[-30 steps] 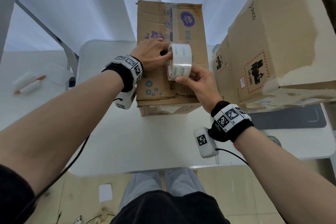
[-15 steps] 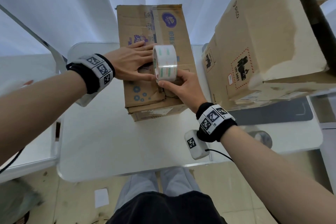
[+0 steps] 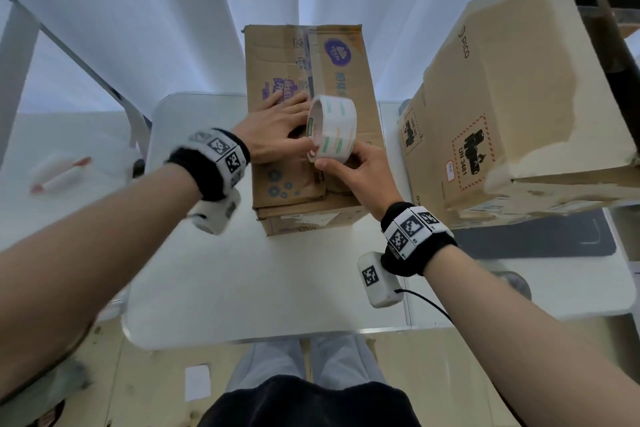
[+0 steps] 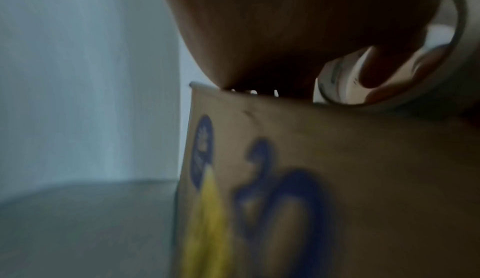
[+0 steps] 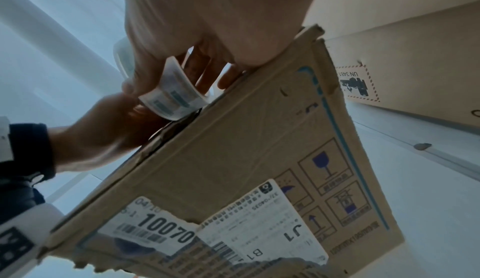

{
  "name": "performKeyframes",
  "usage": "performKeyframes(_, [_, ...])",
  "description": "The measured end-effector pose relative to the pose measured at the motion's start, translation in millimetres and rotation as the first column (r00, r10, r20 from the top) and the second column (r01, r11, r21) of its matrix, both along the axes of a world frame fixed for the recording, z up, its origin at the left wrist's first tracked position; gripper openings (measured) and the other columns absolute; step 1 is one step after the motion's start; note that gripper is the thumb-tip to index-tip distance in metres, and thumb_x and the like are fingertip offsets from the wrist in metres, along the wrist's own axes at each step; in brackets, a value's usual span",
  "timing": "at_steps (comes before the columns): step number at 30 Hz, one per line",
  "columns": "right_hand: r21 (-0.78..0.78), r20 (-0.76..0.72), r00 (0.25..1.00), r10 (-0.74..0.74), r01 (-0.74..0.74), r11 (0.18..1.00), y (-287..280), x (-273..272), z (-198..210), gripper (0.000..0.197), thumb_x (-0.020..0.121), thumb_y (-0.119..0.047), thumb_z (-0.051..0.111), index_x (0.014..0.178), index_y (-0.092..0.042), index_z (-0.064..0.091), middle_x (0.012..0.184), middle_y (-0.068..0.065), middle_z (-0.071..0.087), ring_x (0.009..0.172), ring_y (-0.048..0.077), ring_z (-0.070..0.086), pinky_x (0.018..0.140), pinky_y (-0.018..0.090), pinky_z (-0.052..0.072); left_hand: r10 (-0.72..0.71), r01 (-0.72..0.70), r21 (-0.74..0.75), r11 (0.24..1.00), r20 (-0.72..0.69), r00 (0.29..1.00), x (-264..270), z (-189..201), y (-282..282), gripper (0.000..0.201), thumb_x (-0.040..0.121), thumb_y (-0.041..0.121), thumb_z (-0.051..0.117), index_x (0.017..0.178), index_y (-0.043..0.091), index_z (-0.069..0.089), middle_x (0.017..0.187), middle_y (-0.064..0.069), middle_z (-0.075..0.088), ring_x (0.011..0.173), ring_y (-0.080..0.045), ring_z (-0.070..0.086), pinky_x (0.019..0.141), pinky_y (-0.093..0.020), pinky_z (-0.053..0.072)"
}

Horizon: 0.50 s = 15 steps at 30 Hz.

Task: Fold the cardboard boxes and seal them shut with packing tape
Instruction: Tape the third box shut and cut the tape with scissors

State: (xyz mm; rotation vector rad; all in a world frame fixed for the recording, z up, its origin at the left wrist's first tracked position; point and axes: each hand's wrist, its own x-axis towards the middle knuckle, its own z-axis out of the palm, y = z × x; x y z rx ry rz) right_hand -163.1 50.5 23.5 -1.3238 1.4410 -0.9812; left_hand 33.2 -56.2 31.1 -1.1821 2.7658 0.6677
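Gripping the tape roll (image 3: 333,128), the right hand (image 3: 360,172) holds it upright over the box (image 3: 343,80) seam running near-to-far; the left hand (image 3: 273,130) lies flat beside it, fingers (image 3: 294,104) straight.

tape roll (image 3: 331,130) on small box (image 3: 304,135), bigger box (image 3: 512,107) right, both on table (image 3: 263,288)

Creased matt cardboard box (image 3: 304,121), glossy clear tape roll (image 3: 333,130) — smooth white table (image 3: 242,270)
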Motion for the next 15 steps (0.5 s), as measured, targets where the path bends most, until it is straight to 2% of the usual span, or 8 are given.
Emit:
performKeyframes(2, [0.006,0.003,1.0,-0.01,0.01,1.0,1.5,1.0,1.4,0.034,0.077,-0.03,0.084,0.106,-0.015,0.075,0.098,-0.004,0.075,0.094,0.013,0.07,0.086,0.038,0.058,0.179,-0.173,0.056,0.983,-0.134,0.975,-7.9,-1.5,12.2,0.081,0.084,0.063,0.012,0.155,0.028,0.029,0.162,0.007,0.023,0.151,-0.006,0.009,0.124,-0.039,-0.003])
performKeyframes(4, [0.007,-0.013,1.0,-0.007,0.007,1.0,2.2,2.8,3.3,0.035,0.076,-0.031,0.085,0.105,-0.015,0.075,0.096,-0.005,0.074,0.093,0.011,0.069,0.084,0.035,0.058,0.231,-0.233,0.011,0.972,-0.179,0.956,-11.0,-3.3,18.1,0.077,0.087,0.057,0.011,0.153,0.026,0.035,0.16,0.007,0.029,0.15,-0.005,0.014,0.124,-0.041,0.001])
performKeyframes(9, [0.02,-0.064,0.998,0.002,-0.001,1.0,-3.2,7.1,7.1,0.035,0.078,-0.029,0.084,0.108,-0.015,0.072,0.093,-0.01,0.071,0.088,0.002,0.067,0.077,0.023,0.056,0.187,-0.195,-0.042,0.98,-0.146,0.972,-5.4,-6.2,9.9,0.074,0.092,0.059,0.006,0.153,0.028,0.034,0.16,0.008,0.028,0.15,-0.005,0.015,0.125,-0.04,0.003])
performKeyframes(13, [0.015,-0.04,0.999,0.017,-0.016,1.0,-12.2,4.1,7.5,0.036,0.082,-0.024,0.08,0.113,-0.01,0.068,0.101,-0.001,0.072,0.096,0.014,0.068,0.083,0.035,0.058,0.109,-0.114,-0.079,0.99,-0.057,0.992,-3.5,-4.4,-2.0,0.076,0.092,0.059,-0.001,0.154,0.027,0.029,0.16,0.007,0.025,0.151,-0.006,0.011,0.124,-0.036,-0.001])
performKeyframes(15, [0.022,-0.051,0.998,0.042,-0.041,0.999,-12.2,3.1,8.2,0.036,0.084,-0.023,0.078,0.116,-0.011,0.066,0.104,0.0,0.072,0.098,0.016,0.068,0.085,0.038,0.058,0.084,-0.086,-0.091,0.992,-0.027,0.996,-2.2,-3.6,-2.5,0.079,0.091,0.06,-0.005,0.155,0.027,0.028,0.161,0.008,0.024,0.151,-0.005,0.009,0.124,-0.034,-0.003])
